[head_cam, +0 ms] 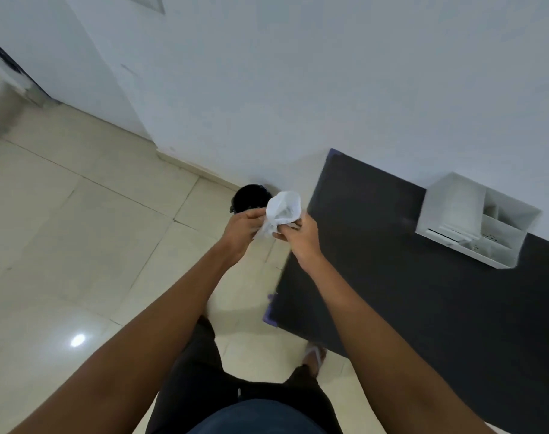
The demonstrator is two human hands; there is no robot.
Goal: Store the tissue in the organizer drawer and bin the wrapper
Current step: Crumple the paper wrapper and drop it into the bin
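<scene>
Both of my hands hold a white tissue roll (283, 206) in a thin clear wrapper (264, 230), out in front of me above the floor. My left hand (242, 228) pinches the loose wrapper on the left side. My right hand (300, 238) grips the lower end of the roll from the right. A small black bin (247, 197) stands on the floor by the wall, just behind and below my hands, partly hidden by them. The white organizer (476, 219) sits at the back of the dark table, against the wall, with its top compartments showing.
The dark table (423, 292) fills the right side, its left edge close to my right forearm. Pale floor tiles (79, 245) spread out to the left. A white wall runs behind the bin and the table. My legs and one sandalled foot (315, 355) are below.
</scene>
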